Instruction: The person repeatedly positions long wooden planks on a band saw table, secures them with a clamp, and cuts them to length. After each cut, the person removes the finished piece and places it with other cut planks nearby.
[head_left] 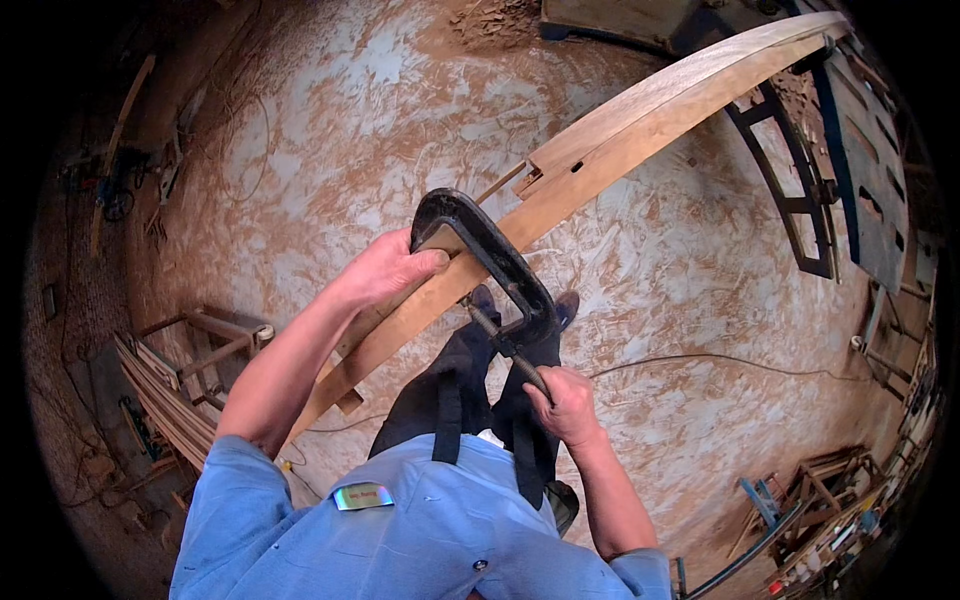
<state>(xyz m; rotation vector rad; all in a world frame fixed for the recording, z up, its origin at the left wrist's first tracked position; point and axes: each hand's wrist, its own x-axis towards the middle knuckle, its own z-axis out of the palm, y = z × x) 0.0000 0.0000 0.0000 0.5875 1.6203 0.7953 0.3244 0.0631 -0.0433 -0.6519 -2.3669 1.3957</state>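
A long curved wooden workpiece (675, 105) runs diagonally from the upper right down past my left side, with a small slot in its side. A black metal C-clamp (501, 265) sits across it near the middle, its threaded screw pointing down toward me. My left hand (395, 265) grips the wood just left of the clamp's frame, thumb lying along the board. My right hand (562, 405) is closed on the clamp's screw handle (536, 376), below the board.
A slotted panel (865, 175) and black frame (780, 180) stand at the right. Stacked strips (165, 405) and a wooden trolley (215, 350) are at lower left, timber scraps (810, 500) at lower right. A cable (700, 357) crosses the stained floor (300, 120).
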